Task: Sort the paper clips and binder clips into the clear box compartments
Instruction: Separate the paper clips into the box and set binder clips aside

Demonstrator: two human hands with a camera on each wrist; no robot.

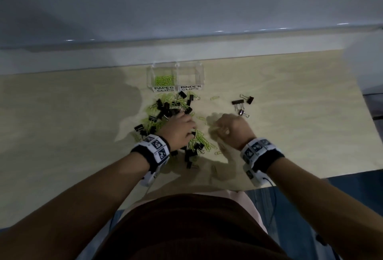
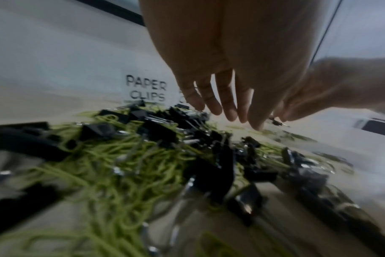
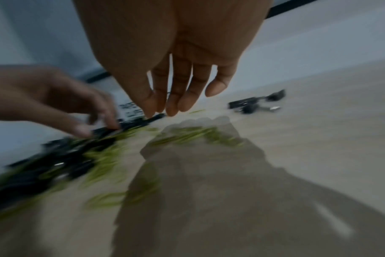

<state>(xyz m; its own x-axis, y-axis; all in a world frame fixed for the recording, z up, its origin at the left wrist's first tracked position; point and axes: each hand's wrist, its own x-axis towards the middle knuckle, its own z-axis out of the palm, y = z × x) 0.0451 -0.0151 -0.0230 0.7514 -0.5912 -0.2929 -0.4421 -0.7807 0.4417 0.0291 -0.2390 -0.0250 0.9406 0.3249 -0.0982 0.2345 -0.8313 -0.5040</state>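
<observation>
A pale wooden counter [image 1: 290, 135] seen from above, with a clear box [image 1: 175, 78] standing at its far edge as the landmark. The box has two compartments side by side. The left one, labelled PAPER CLIPS, holds a small heap of green paper clips [image 1: 164, 80]. The right one, labelled BINDER CLIPS, looks empty of clips as far as the view shows.

Just in front of the box, reaching toward the person and a little left, lies a mixed pile [image 1: 170, 114] of green paper clips and black binder clips, tangled together. The left hand [image 1: 180, 129] is over the near part of this pile, in front of the box, fingers pointing down and loosely spread; the left wrist view shows the fingers [image 2: 226, 102] straight and relaxed, tips close above the clips, gripping nothing visible. A few loose green paper clips [image 1: 200, 118] lie scattered between the two hands.

The right hand [image 1: 232, 128] is in front of the box and to its right, over bare counter beside the pile. Its fingers [image 3: 176, 97] hang together, slightly bent, tips near the surface; nothing can be seen held in them, though the view is blurred.

Further right of the box, apart from the pile, three binder clips [image 1: 242, 104] lie in a small group on the counter
</observation>
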